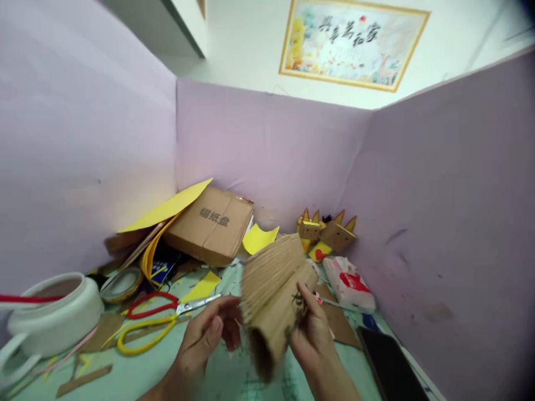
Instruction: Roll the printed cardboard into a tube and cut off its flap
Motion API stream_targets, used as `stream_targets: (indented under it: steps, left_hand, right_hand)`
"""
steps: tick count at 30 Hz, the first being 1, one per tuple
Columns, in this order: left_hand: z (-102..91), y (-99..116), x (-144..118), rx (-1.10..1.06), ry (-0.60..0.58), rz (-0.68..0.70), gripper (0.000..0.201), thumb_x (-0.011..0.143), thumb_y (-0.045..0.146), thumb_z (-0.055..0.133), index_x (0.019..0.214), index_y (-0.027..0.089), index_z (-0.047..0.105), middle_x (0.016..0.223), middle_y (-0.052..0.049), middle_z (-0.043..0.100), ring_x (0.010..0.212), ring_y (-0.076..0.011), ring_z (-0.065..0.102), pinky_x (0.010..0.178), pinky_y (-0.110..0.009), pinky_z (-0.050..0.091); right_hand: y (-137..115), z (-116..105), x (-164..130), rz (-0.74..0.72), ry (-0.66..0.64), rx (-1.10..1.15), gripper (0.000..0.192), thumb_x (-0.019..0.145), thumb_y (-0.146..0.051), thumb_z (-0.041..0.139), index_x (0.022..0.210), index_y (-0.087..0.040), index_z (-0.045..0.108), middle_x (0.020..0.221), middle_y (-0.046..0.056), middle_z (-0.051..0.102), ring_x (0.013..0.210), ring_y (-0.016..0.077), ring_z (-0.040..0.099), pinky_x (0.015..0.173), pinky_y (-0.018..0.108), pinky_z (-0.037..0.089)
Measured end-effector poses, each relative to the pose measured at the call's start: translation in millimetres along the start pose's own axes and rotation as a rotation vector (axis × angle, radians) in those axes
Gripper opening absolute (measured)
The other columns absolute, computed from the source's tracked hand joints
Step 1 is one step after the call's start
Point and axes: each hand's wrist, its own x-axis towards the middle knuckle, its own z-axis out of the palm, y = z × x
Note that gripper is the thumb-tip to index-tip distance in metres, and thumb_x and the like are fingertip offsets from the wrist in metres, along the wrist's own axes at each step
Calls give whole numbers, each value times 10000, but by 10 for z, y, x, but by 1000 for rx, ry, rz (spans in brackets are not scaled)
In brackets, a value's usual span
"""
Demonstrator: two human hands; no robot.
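A piece of brown corrugated cardboard [273, 301], bent into a curl with its ridged side partly showing, is raised above the table. My right hand [311, 331] grips its right side, thumb against the printed face. Close to its left edge is my left hand [215, 328], fingers curved and apart, with nothing visible in them. Scissors [178, 317] with one red and one yellow handle lie left of that hand, blades pointing toward the cardboard. The lower end of the cardboard is blurred.
A white mug [58, 317] and a tape roll [122, 284] stand at left. Behind are a cardboard box [211, 223], yellow sheets [167, 209] and cardboard figures [334, 236]. A tissue pack [349, 283] and a phone [390, 365] lie at right. Purple panels [267, 150] enclose the table.
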Motion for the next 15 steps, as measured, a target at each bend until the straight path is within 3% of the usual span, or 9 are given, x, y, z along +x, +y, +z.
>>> stream_targets:
  steps: [4,11,15]
  left_hand:
    - [-49,-40,-38,-27,-86,-13,420,827,531,513,1041,188,626,830,-55,651,614,-150,559,551,-260,436]
    - [-29,-67,-59,-26,-104,-90,480,748,575,604,1001,168,633,814,-53,639,601,-138,540,541,-246,397]
    - [30,-45,-88,-85,-169,-132,540,686,557,678,1049,167,588,818,-47,628,604,-135,537,514,-223,381]
  right_hand:
    - [-94,14,9,95,72,33,231,641,-245,732,855,-173,681,858,34,741,922,204,678,776,301,563]
    - [-120,-45,84,0,72,-22,199,636,-219,740,813,-163,670,796,15,740,854,148,692,787,246,546]
    - [-22,-58,60,-58,106,-37,282,596,-186,763,859,-198,662,788,-27,742,759,126,697,729,229,564]
